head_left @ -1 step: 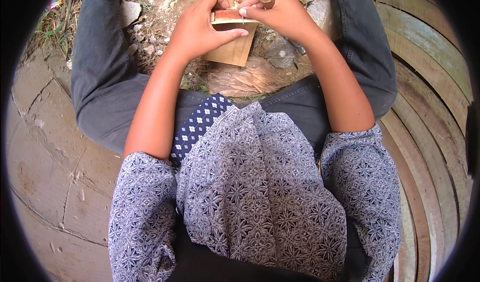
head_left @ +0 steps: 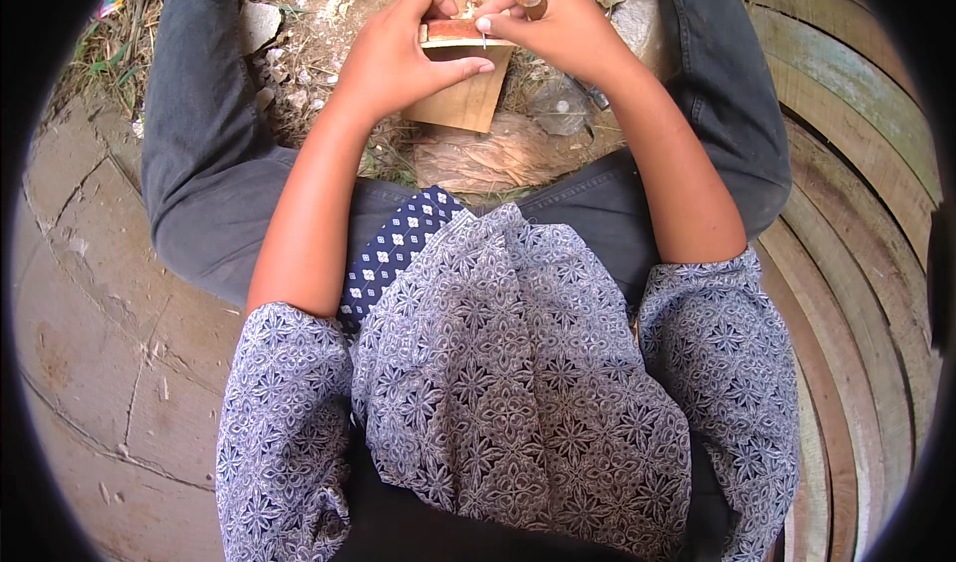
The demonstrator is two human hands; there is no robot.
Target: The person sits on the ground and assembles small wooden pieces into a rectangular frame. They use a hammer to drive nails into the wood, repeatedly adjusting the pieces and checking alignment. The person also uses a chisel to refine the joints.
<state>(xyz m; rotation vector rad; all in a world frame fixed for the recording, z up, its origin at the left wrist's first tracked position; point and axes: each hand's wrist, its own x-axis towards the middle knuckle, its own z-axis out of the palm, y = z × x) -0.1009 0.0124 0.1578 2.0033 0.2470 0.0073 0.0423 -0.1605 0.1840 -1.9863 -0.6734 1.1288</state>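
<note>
Between my hands is a small reddish-brown wooden block [head_left: 453,30] with a pale lower edge. My left hand [head_left: 383,64] grips its left end, fingers behind it and the thumb stretched out below. My right hand [head_left: 573,29] is closed around a wooden-handled tool; its rounded brown handle [head_left: 530,0] sticks up past the fingers. A thin metal tip [head_left: 484,40] shows at the block's near edge, under my right thumb. Most of the blade is hidden by my fingers, so its exact kind does not show. Beneath the block lies a flat light-brown board [head_left: 466,102].
A fibrous chunk of wood [head_left: 488,154] lies just nearer than the board. Pale shavings [head_left: 337,6], stones [head_left: 259,26] and a clear plastic piece [head_left: 561,106] are scattered on the ground. My bent legs flank the work. Wooden planks [head_left: 846,74] run along the right; cracked paving [head_left: 90,293] lies left.
</note>
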